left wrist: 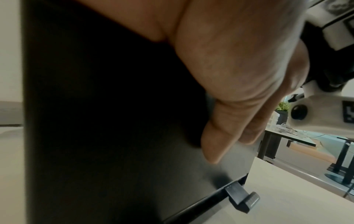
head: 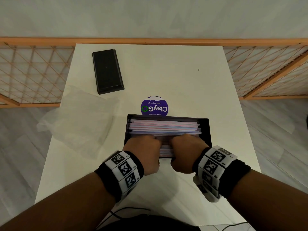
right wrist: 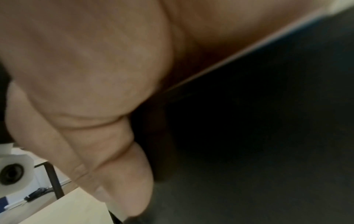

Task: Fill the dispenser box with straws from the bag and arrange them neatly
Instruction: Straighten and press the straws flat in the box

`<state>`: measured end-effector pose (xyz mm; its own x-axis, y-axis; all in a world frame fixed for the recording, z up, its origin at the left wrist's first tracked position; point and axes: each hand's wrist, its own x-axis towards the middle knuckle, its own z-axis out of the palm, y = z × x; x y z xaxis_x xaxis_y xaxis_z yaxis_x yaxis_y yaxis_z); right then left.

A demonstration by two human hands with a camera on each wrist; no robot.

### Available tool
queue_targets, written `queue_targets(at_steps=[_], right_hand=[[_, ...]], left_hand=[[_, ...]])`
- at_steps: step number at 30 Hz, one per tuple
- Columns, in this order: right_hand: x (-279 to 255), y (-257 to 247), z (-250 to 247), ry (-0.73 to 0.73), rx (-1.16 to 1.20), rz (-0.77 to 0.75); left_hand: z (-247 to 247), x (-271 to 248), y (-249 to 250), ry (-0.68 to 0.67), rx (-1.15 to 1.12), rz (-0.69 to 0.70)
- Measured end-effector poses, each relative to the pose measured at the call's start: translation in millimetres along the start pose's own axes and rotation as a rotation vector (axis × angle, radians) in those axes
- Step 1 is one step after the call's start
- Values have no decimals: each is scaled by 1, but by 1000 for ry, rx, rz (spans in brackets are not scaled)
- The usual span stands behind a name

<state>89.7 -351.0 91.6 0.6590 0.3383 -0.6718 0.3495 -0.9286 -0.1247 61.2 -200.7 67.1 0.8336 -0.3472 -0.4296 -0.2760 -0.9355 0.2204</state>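
The black dispenser box (head: 209,130) stands open on the white table, holding several pastel straws (head: 163,126) that lie left to right. My left hand (head: 143,150) and right hand (head: 186,150) sit side by side at its near wall. Their fingers bend down inside among the straws, with the tips hidden. In the left wrist view my left hand (left wrist: 239,60) lays its thumb on the outside of the box's dark front wall (left wrist: 114,121). My right hand (right wrist: 86,91) likewise has its thumb against the box wall (right wrist: 249,136).
The clear plastic bag (head: 78,120) lies crumpled, overhanging the table's left edge. A black lid (head: 107,70) lies at the far left. A round purple sticker (head: 154,106) is just behind the box. A small black tab (left wrist: 243,198) juts from the box's base. A wooden lattice screen (head: 33,72) stands behind the table.
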Motion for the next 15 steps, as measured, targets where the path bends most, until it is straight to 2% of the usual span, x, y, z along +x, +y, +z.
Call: queue_targets(at_steps=[4, 10, 15], right_hand=[[-2, 2, 0, 4, -17, 47], [-2, 2, -2, -12, -19, 38], [-3, -3, 1, 101, -53, -100]], left_hand=[[-1, -1, 2, -8, 42, -34], [-1, -1, 3, -9, 71, -53], [0, -3, 4, 70, 27, 58]])
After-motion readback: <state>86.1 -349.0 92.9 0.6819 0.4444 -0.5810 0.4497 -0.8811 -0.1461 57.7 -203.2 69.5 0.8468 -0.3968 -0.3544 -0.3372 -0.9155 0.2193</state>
